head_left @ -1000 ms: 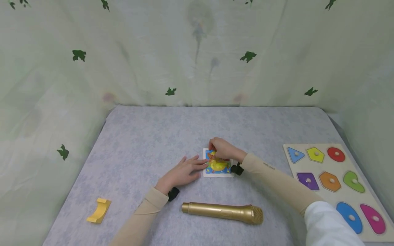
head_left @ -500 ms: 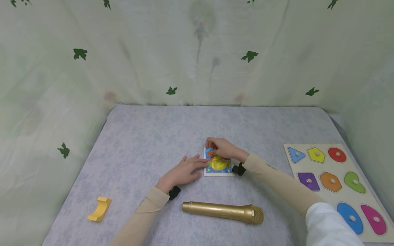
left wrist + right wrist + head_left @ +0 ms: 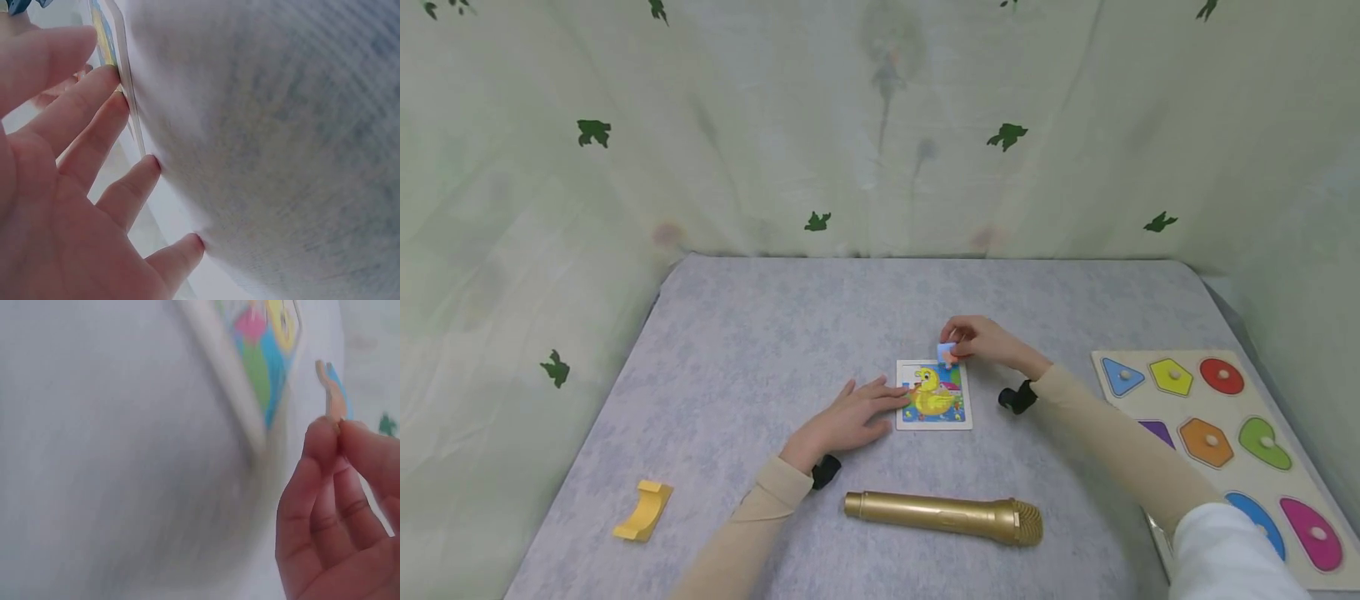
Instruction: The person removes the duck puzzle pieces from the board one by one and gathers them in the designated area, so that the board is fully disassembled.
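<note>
A small square duck puzzle [image 3: 934, 407] with a pale frame lies flat mid-table. My left hand [image 3: 852, 417] rests at its left side with fingers spread; in the left wrist view, the fingertips [image 3: 111, 74] touch the frame's edge and the tablecloth. Above the puzzle's upper right corner, my right hand [image 3: 983, 340] pinches a light blue and orange puzzle piece [image 3: 945, 353] between thumb and fingers. The right wrist view shows that puzzle piece [image 3: 336, 394] nearly edge-on, raised beside the frame. Part of it is hidden by the fingertips.
In front of the puzzle lies a gold microphone [image 3: 943, 517]. A yellow curved block [image 3: 643, 511] sits at the left. A wooden shape board [image 3: 1213, 400] with knobbed pieces stands flat on the right, partly under my right arm. Patterned cloth [image 3: 820, 108] hangs behind the table.
My right hand has lifted the piece from the puzzle's upper left and carried it right, past the top edge. More of the duck's head shows. The left hand has stayed in place.
</note>
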`<state>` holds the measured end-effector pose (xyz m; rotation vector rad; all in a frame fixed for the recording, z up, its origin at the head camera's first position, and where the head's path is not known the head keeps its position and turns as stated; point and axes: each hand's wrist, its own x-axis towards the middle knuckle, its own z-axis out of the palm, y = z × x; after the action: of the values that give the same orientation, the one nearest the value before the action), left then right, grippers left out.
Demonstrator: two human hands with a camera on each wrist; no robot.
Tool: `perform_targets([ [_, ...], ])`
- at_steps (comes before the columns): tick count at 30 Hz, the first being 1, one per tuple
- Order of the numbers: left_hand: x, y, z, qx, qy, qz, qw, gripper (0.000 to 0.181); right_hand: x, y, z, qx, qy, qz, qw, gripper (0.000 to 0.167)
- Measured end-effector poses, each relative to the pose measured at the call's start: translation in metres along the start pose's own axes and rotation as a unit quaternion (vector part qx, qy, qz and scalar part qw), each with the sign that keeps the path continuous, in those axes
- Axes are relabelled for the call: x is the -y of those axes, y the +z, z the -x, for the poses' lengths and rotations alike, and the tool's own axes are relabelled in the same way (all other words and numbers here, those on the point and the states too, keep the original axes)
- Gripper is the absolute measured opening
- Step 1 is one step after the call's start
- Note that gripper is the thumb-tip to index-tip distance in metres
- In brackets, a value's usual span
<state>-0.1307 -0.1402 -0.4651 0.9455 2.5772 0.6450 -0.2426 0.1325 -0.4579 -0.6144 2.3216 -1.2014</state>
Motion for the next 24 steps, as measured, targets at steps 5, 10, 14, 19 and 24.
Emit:
perform_targets([
  [5, 0.0, 0.001, 0.0, -0.001, 0.001, 0.004, 1.0, 0.046, -0.016, -0.018, 0.017, -0.05, 0.029, 0.019, 0.9982, 0.015],
  [10, 0.0, 0.001, 0.0, -0.002, -0.001, 0.013, 0.9999, 0.045, -0.023, -0.021, 0.025, -0.068, 0.06, 0.045, 0.9949, 0.015],
  [14, 0.001, 0.001, 0.0, -0.002, -0.005, 0.018, 0.9998, 0.045, -0.023, -0.019, 0.028, -0.07, 0.07, 0.051, 0.9938, 0.014],
  [19, 0.001, 0.001, 0.001, -0.003, -0.008, 0.023, 0.9997, 0.046, -0.024, -0.018, 0.027, -0.075, 0.056, 0.089, 0.9916, 0.013],
  [24, 0.002, 0.003, 0.001, -0.006, -0.006, 0.027, 0.9996, 0.046, -0.022, -0.016, 0.026, -0.081, 0.043, 0.16, 0.9828, 0.009],
])
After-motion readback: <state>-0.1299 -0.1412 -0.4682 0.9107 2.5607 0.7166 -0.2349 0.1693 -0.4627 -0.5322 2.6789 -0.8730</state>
